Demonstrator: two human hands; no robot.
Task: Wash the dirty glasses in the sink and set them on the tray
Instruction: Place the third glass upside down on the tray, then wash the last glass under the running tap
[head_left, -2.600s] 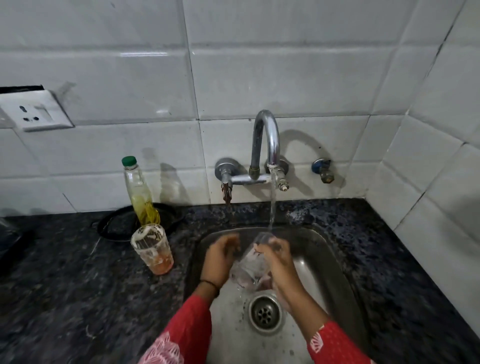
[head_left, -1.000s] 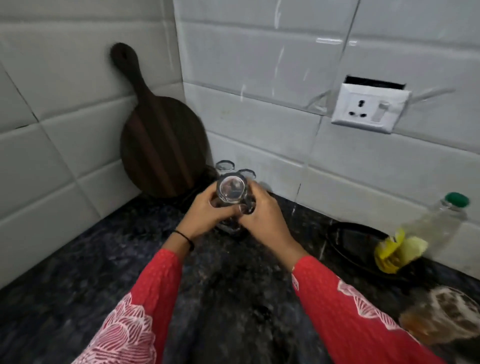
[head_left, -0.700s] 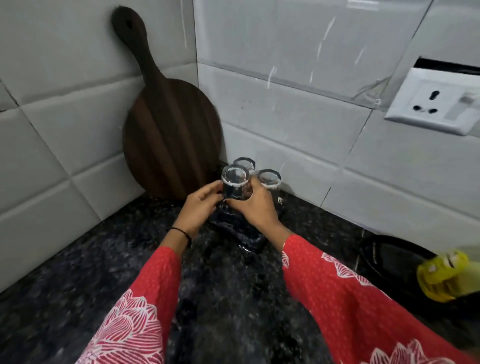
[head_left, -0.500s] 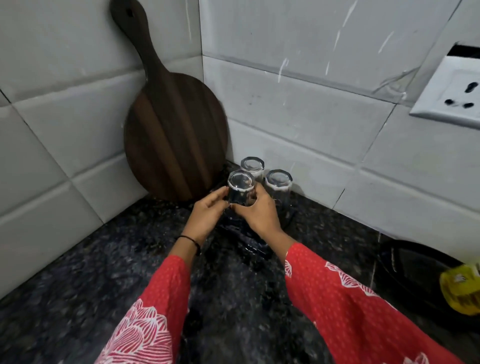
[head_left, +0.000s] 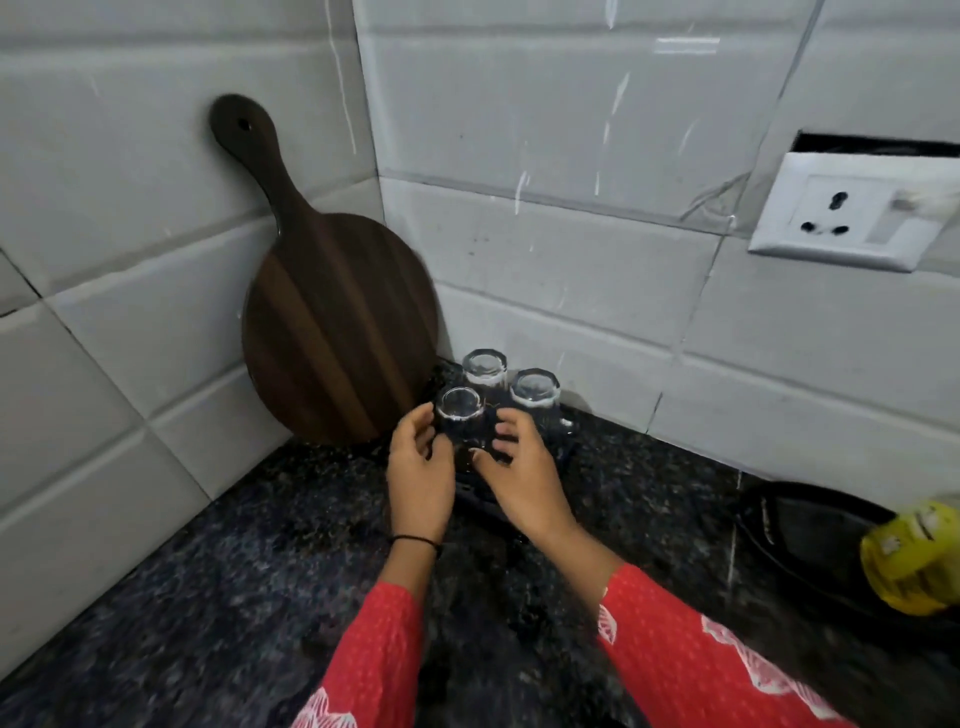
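Three clear glasses stand upside down on a small dark tray (head_left: 567, 448) in the counter's corner. The front glass (head_left: 459, 408) is nearest me, with two more glasses (head_left: 484, 367) (head_left: 535, 391) behind it. My left hand (head_left: 420, 480) is just left of the front glass and my right hand (head_left: 525, 480) just right of it. Both hands have their fingers spread and slightly off the glass. The sink is out of view.
A round dark wooden cutting board (head_left: 337, 332) leans on the left wall beside the tray. A white wall socket (head_left: 852, 213) is at the upper right. A black pan (head_left: 810, 540) and a yellow-filled bottle (head_left: 914, 558) sit at the right on the dark granite counter (head_left: 234, 597).
I carried the rinsed glass from the sink to the corner and stood it upside down on the tray. My fingers have since loosened and drawn back from it.
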